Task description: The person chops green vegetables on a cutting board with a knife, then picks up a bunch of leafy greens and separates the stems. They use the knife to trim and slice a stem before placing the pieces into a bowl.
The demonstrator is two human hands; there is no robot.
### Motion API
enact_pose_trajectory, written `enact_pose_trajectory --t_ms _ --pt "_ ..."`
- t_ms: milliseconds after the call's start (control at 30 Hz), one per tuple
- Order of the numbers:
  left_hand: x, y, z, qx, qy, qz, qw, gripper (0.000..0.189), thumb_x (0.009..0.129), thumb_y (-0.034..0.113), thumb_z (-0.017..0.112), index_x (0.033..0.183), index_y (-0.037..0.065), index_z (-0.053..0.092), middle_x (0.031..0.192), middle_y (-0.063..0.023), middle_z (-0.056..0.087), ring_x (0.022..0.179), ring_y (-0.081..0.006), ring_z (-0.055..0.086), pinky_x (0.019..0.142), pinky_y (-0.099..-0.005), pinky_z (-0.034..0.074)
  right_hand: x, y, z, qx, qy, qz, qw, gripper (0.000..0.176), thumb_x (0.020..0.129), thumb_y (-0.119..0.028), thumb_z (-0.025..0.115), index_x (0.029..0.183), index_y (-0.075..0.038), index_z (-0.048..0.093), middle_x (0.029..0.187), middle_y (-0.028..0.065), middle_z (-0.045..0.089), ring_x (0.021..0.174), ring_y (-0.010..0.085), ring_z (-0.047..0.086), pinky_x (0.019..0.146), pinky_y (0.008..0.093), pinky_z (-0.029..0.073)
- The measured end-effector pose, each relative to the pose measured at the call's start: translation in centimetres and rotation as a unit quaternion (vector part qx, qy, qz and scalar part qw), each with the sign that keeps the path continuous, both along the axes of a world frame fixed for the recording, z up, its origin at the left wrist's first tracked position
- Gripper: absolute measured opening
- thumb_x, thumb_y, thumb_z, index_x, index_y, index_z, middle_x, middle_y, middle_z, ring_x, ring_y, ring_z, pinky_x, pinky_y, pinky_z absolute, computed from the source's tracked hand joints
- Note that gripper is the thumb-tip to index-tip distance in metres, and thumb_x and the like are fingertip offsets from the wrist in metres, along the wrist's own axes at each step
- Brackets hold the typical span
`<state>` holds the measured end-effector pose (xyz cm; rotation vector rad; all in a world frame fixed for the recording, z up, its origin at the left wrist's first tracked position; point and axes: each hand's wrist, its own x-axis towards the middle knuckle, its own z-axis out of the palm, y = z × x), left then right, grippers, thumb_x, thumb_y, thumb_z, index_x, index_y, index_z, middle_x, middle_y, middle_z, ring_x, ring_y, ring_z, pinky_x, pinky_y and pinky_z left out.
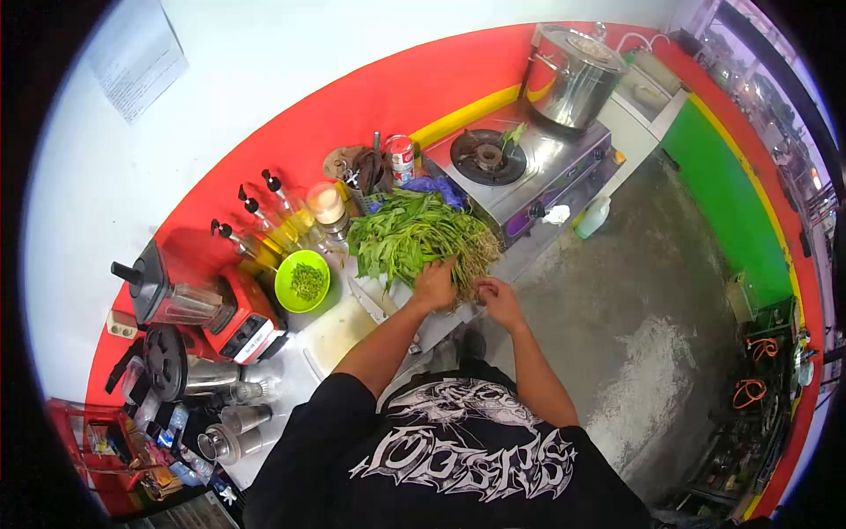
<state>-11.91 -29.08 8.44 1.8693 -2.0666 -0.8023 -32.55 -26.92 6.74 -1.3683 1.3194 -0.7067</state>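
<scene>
A big heap of leafy greens (pixel 410 231) with long stems and brown roots lies on the counter. My left hand (pixel 434 284) is pressed into the stems, its fingers curled and partly hidden among them. Beside the root ends, my right hand (pixel 500 301) has its fingers drawn together in a pinch; whatever is between the fingertips is too small to make out. A knife (pixel 368 301) lies left of the heap, by a white cutting board (pixel 335 333). Behind the board stands a lime-green bowl (pixel 282 284) of chopped greens.
Oil bottles (pixel 284 231), a jar (pixel 328 210) and a red-white can (pixel 400 159) line the wall. A blender (pixel 238 322) stands left. On the right is a gas stove (pixel 529 181) with a large steel pot (pixel 577 81). A plastic bottle (pixel 593 218) is by the stove front.
</scene>
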Motion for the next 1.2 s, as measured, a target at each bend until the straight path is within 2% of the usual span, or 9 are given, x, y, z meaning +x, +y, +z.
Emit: enact_pose_trajectory --t_ms 233,300,333,400,500,833,933,1033,1200 --pt "-1.4 -1.2 0.0 -0.036 -0.066 0.012 0.997 0.067 0.079 0.012 0.066 0.144 0.011 0.048 0.130 -0.0244 0.055 0.123 -0.0430 0.052 0.101 -0.0537 0.045 -1.4 -0.6 0.1 0.007 -0.044 -0.040 0.998 0.025 0.103 -0.009 0.052 0.122 0.003 0.063 0.105 0.0137 0.073 0.095 0.0198 0.070 0.082 0.0349 0.054" --pt "-1.3 -1.6 0.1 -0.063 -0.088 0.010 0.994 0.050 0.079 0.009 0.066 0.128 0.009 0.059 0.126 -0.0235 0.057 0.118 -0.0426 0.055 0.098 -0.0521 0.047 -2.0 -1.0 -0.1 -0.014 -0.035 -0.028 0.999 0.025 0.102 -0.008 0.052 0.121 0.003 0.063 0.104 0.0128 0.074 0.093 0.0189 0.070 0.080 0.0340 0.054" --pt "-1.3 -1.7 0.3 -0.063 -0.088 0.008 0.994 0.050 0.079 0.009 0.066 0.128 0.009 0.059 0.126 -0.0235 0.057 0.118 -0.0426 0.055 0.098 -0.0521 0.047 -2.3 -1.3 -0.4 -0.035 -0.025 -0.013 0.999 0.024 0.101 -0.007 0.053 0.121 0.003 0.063 0.103 0.0119 0.074 0.091 0.0179 0.070 0.079 0.0331 0.054" --pt "-1.4 -1.9 0.7 -0.049 -0.039 0.025 0.998 0.036 0.076 0.006 0.065 0.113 0.008 0.064 0.120 -0.0224 0.058 0.115 -0.0425 0.057 0.096 -0.0499 0.049 -2.6 -1.8 -0.9 -0.046 -0.020 -0.019 0.999 0.026 0.103 -0.011 0.054 0.123 0.002 0.063 0.104 0.0124 0.074 0.092 0.0196 0.069 0.080 0.0352 0.054" --pt "-1.6 -2.0 0.8 -0.081 0.038 0.060 0.994 0.034 0.075 0.004 0.064 0.108 0.008 0.065 0.117 -0.0217 0.059 0.113 -0.0428 0.057 0.095 -0.0497 0.049 -3.1 -2.1 -0.4 -0.054 -0.026 -0.023 0.998 0.027 0.104 -0.015 0.054 0.125 0.000 0.063 0.106 0.0136 0.073 0.091 0.0213 0.069 0.080 0.0373 0.054" --pt "-1.3 -0.8 3.8 -0.178 0.176 0.032 0.968 0.033 0.078 0.003 0.070 0.109 0.009 0.063 0.107 -0.0182 0.058 0.103 -0.0410 0.057 0.089 -0.0468 0.048 1.3 -3.0 4.9 -0.153 0.018 -0.007 0.988 0.033 0.097 -0.012 0.063 0.128 -0.001 0.063 0.106 0.0161 0.071 0.082 0.0219 0.068 0.072 0.0376 0.054" --pt "-1.2 -0.6 4.0 -0.197 0.204 0.028 0.959 0.033 0.080 0.002 0.070 0.112 0.007 0.062 0.107 -0.0168 0.060 0.100 -0.0372 0.060 0.088 -0.0441 0.050 2.0 -2.9 7.4 -0.107 0.048 0.021 0.993 0.035 0.095 -0.013 0.066 0.128 0.000 0.064 0.107 0.0177 0.069 0.083 0.0244 0.068 0.073 0.0389 0.054" --pt "-1.1 -1.1 3.5 -0.213 0.248 0.020 0.945 0.033 0.082 0.001 0.071 0.114 0.006 0.062 0.107 -0.0138 0.063 0.096 -0.0315 0.062 0.086 -0.0406 0.051 2.5 -3.2 7.2 -0.201 0.095 0.037 0.974 0.034 0.094 -0.015 0.068 0.123 0.002 0.065 0.103 0.0178 0.069 0.084 0.0270 0.068 0.073 0.0405 0.054" --pt "-0.5 -0.4 4.6 -0.230 0.261 0.014 0.937 0.036 0.082 -0.001 0.068 0.117 0.006 0.062 0.103 -0.0110 0.064 0.091 -0.0278 0.061 0.081 -0.0388 0.051 2.9 -3.9 5.1 -0.212 0.097 -0.006 0.972 0.025 0.093 -0.012 0.067 0.114 0.001 0.068 0.101 0.0147 0.067 0.086 0.0251 0.064 0.075 0.0378 0.051"
